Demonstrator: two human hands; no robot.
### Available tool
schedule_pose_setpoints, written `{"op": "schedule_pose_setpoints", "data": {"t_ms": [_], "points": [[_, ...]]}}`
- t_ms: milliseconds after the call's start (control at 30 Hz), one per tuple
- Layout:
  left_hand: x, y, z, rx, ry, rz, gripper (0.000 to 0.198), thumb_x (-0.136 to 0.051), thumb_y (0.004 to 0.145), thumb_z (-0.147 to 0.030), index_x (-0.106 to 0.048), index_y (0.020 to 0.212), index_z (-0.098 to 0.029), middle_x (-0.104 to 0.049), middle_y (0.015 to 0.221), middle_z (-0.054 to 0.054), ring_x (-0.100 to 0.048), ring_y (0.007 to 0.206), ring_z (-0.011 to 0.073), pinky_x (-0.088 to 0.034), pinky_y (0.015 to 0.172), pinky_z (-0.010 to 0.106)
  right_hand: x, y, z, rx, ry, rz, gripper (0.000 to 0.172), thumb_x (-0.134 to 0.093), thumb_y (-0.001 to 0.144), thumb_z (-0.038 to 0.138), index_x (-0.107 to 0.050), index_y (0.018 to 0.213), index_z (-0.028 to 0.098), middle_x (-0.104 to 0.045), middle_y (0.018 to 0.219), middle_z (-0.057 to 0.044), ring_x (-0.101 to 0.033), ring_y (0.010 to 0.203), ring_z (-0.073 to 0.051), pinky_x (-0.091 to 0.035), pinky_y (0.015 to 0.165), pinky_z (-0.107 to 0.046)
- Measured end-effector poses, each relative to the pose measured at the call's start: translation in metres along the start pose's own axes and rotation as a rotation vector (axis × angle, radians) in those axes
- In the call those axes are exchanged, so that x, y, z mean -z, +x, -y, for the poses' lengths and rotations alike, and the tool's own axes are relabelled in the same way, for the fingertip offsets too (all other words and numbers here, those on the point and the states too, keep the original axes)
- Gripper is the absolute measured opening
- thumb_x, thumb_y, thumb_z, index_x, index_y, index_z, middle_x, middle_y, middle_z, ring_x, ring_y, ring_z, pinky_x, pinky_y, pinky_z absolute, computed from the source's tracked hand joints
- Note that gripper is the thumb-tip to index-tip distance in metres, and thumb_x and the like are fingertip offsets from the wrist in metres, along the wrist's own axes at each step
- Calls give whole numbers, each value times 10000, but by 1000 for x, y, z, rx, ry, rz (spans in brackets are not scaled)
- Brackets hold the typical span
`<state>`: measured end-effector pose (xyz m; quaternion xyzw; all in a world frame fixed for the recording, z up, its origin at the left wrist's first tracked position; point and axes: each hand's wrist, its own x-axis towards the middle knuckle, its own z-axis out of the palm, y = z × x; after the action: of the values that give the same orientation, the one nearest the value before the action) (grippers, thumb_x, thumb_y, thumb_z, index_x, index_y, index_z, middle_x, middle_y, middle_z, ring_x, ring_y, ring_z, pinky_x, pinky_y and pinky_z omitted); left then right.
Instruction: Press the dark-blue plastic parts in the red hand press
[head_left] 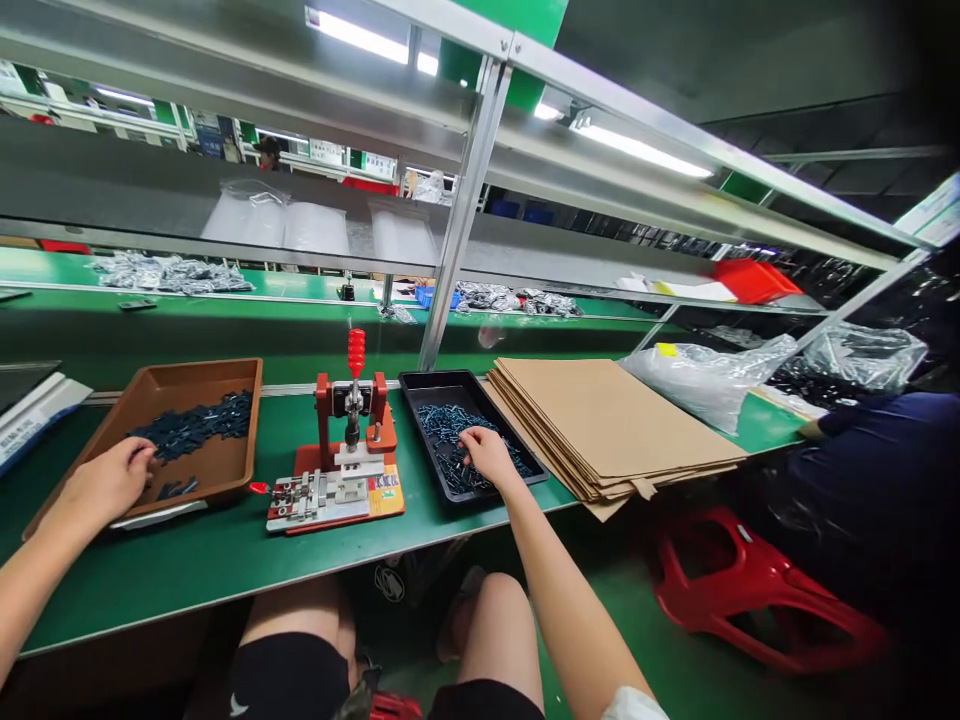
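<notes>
My left hand [112, 482] is over the near left part of a brown tray [256, 420], thumb and fingertips closed together. Whatever they hold is too small to make out. Small dark flat pieces [199, 425] lie heaped in that tray. On the other side, my right hand [489, 457] reaches into a black tray [409, 380] of thin bluish screw-like parts [450, 422]. Its fingers are pinched among these parts, their tips partly hidden. Between the trays stands a toggle-clamp press [354, 450] with a red handle [356, 352] pointing up and a metal fixture at its base.
Flat brown cardboard sheets [600, 410] are stacked right of the black tray. Beyond them lies a filled clear plastic bag [705, 375]. A metal post [465, 215] rises behind the press. A person in dark clothing [885, 490] sits at right near a red stool [750, 590].
</notes>
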<state>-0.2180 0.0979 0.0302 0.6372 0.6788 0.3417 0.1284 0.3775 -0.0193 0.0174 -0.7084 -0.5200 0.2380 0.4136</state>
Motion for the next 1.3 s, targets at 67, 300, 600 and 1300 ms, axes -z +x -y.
{"op": "schedule_pose_setpoints", "data": {"t_ms": [67, 300, 600, 1300], "points": [[-2, 0, 1, 22, 36, 18, 413, -527, 735, -685, -625, 758, -284, -663, 606, -49, -589, 599, 186, -385, 604, 250, -1, 1, 3, 24, 28, -17, 259, -497, 889, 400, -616, 852, 174, -704, 797, -23, -578, 474, -110, -450, 556, -249], [6, -22, -25, -100, 52, -257, 307, -482, 775, -481, -626, 981, -304, -687, 770, -59, -656, 774, 199, -536, 756, 324, -28, -35, 27, 228, 222, -147, 323, -594, 827, 467, -725, 866, 174, -710, 807, -66, -630, 724, -196, -505, 648, -302], [-45, -127, -133, -315, -197, 174, 373, -523, 893, -444, -754, 1075, -216, -768, 994, 54, -709, 843, 203, -579, 827, 338, -125, -99, 34, 236, 490, 93, 184, -620, 860, 355, -714, 943, 221, -726, 897, -54, -695, 802, -206, -571, 721, -320], [-131, -125, -194, -474, 353, 410, 241, -571, 866, -298, -761, 938, -168, -731, 998, 149, -645, 1035, 347, -497, 905, 467, -140, -86, 30, 157, 453, 45, 154, -655, 804, 319, -722, 889, 209, -710, 888, -51, -653, 747, -186, -553, 723, -314]]}}
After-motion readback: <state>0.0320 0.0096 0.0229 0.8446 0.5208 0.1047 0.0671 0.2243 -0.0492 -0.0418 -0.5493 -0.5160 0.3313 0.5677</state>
